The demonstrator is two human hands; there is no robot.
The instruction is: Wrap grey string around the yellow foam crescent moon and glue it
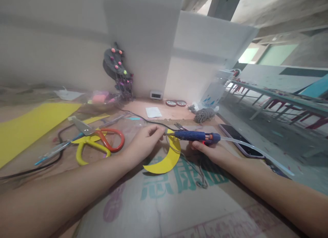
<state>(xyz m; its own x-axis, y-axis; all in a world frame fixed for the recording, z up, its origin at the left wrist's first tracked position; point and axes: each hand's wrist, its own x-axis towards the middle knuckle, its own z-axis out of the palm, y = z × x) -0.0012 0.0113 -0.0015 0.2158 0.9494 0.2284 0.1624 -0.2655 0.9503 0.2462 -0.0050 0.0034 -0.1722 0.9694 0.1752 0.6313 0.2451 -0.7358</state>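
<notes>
In the middle of the head view lies a yellow paper crescent, its upper end near the fingertips of my left hand. Those fingers are pinched together at the crescent's upper tip; whether they grip the paper or the yarn there is hidden. My right hand is closed round a blue hot glue gun, whose nozzle points left at the crescent's top. A clear glue stick sticks out of the gun's back. Grey yarn runs across the crescent and ends in a small tangle to its right.
Left of my left hand lie scissors with orange and yellow handles, and a yellow sheet. A decorated grey crescent leans at the wall. A yarn ball and a phone are at right. Printed cardboard lies underneath.
</notes>
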